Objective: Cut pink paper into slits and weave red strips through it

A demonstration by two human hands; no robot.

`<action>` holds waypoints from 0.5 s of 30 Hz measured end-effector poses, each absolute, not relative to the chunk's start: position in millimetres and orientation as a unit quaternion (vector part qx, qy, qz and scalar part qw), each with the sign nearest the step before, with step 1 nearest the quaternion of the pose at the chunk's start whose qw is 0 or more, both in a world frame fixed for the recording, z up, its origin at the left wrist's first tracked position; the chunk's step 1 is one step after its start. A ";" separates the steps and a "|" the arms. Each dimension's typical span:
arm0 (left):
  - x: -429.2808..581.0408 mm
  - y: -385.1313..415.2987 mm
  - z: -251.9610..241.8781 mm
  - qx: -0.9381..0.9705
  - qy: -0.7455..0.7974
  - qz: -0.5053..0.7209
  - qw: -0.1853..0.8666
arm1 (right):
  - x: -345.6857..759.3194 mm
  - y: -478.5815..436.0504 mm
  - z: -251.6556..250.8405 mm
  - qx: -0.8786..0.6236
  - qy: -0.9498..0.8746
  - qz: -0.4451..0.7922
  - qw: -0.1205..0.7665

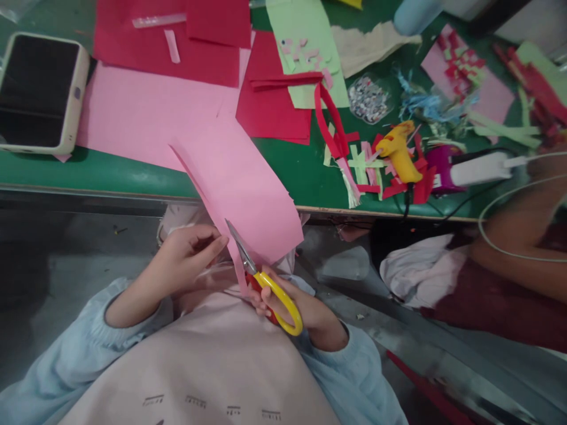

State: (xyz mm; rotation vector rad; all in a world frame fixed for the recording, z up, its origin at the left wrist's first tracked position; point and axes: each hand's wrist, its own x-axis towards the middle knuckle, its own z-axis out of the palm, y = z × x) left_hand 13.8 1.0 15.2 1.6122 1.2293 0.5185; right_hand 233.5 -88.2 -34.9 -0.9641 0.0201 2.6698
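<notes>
My right hand grips a pair of scissors with yellow and red handles, its blades at the pink paper. A narrow strip is partly cut along the paper's left side and hangs down beside the blades. My left hand pinches the left edge of that paper near the scissor tips. The sheet overhangs the table edge toward my lap, and its far end lies over a larger pink sheet on the green table.
A phone lies at the left. Red sheets, a light green sheet and a dish of small beads sit further back. A yellow glue gun rests among paper scraps. Another person's arm is at the right.
</notes>
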 end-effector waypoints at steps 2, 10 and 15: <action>13.8 1.0 15.4 0.668 0.507 0.216 0.500 | 233.8 -88.5 -34.2 -0.344 0.008 0.925 0.159; 13.6 0.4 15.4 0.664 0.503 0.217 0.509 | 233.2 -82.8 -28.8 -0.363 0.060 0.919 0.141; 13.4 3.1 15.5 0.645 0.522 0.196 0.523 | 233.1 -82.2 -28.2 -0.365 0.037 0.919 0.144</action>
